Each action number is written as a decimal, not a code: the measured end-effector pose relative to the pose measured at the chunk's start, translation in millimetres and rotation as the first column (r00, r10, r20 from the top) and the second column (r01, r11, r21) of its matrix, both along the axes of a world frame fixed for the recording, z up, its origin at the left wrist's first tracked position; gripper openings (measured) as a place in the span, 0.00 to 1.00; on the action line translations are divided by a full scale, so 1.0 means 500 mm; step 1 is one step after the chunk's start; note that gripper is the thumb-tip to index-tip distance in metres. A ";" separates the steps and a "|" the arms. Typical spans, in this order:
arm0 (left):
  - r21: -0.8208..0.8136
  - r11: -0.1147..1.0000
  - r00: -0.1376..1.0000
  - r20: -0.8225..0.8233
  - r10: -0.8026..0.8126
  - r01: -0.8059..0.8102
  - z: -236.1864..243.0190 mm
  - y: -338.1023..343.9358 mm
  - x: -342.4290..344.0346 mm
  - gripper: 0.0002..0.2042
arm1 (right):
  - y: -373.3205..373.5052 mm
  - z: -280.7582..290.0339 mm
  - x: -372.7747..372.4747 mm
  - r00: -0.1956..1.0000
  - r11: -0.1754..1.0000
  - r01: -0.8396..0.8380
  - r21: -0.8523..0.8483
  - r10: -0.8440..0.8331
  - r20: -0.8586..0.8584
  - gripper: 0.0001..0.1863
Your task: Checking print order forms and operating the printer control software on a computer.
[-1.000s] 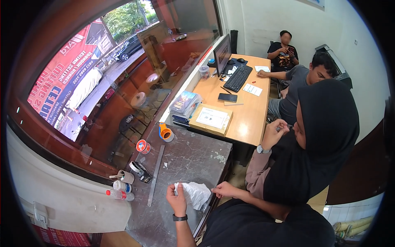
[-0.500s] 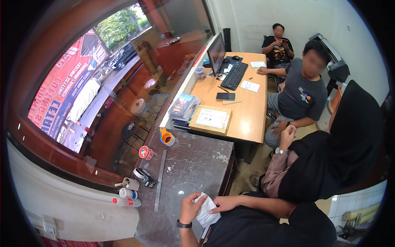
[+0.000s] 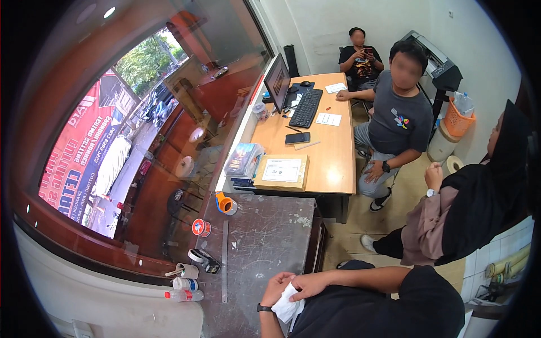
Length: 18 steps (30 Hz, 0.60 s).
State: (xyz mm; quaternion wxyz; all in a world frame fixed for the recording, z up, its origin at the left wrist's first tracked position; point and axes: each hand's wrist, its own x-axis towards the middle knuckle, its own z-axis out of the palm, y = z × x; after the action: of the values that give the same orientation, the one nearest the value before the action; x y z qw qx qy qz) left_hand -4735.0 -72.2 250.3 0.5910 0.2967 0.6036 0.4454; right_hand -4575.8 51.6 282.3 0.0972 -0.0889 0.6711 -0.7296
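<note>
A crumpled white cloth (image 3: pixel 286 308), possibly a tissue, is bunched up low in front of me, by the near edge of the dark scratched table (image 3: pixel 265 236). My left hand (image 3: pixel 276 288), with a black band at its wrist, grips it from the left. From the right, my right hand (image 3: pixel 311 285) closes on its upper part, fingers bent and pressing against it. The two hands almost touch. Part of the cloth is hidden behind my fingers.
On the dark table lie a steel ruler (image 3: pixel 225 262), a black tape dispenser (image 3: pixel 209 262), a red-and-white tub (image 3: pixel 201 227) and an orange-rimmed cup (image 3: pixel 227 205). A bottle (image 3: pixel 185 295) lies left. Beyond stands a wooden desk (image 3: pixel 327 169); a person (image 3: pixel 434 219) stands right, two sit farther back.
My view has shifted. My right hand now overlaps the cloth more, and the hands are closer together. The person in the black headscarf has moved away to the right.
</note>
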 end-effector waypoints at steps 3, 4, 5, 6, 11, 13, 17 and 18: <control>0.009 0.999 0.996 0.075 -0.054 0.053 -0.049 -0.022 0.014 0.11 | 0.003 -0.008 -0.003 1.000 1.000 -0.018 0.004 0.018 -0.003 0.16; 0.009 0.998 0.995 0.074 -0.059 0.059 -0.044 -0.022 0.014 0.11 | 0.006 -0.011 -0.002 1.000 1.000 -0.012 0.004 0.012 -0.004 0.16; 0.015 0.996 0.995 -0.058 -0.084 0.085 -0.037 -0.025 0.015 0.13 | 0.009 -0.014 -0.001 0.997 0.996 0.011 -0.089 -0.005 0.072 0.16; 0.019 0.993 0.976 -0.189 -0.107 0.112 -0.029 -0.026 0.016 0.14 | 0.012 -0.016 -0.001 0.989 0.983 0.041 -0.180 -0.014 0.148 0.16; 0.132 0.989 0.967 -0.253 -0.031 0.066 0.023 -0.044 0.002 0.17 | 0.039 -0.068 -0.024 0.968 0.940 0.144 -0.308 -0.069 0.241 0.17; 0.172 0.981 0.945 -0.325 -0.030 0.091 0.060 -0.044 0.009 0.16 | 0.053 -0.076 -0.023 0.928 0.862 0.170 -0.477 0.023 0.372 0.18; 0.125 0.985 0.945 -0.319 -0.072 0.118 0.093 -0.045 0.006 0.16 | 0.044 -0.074 -0.019 0.919 0.745 0.237 -0.623 0.036 0.392 0.18; 0.125 0.985 0.945 -0.319 -0.075 0.121 0.102 -0.043 0.007 0.16 | 0.047 -0.075 -0.017 0.919 0.744 0.239 -0.623 0.034 0.393 0.18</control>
State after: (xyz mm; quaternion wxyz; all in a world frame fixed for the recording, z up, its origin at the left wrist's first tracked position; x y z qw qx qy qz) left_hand -4731.7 -93.5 301.1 0.4864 0.4348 0.6406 0.4049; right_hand -4584.3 75.2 244.8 0.1460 0.0631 0.3418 -0.9262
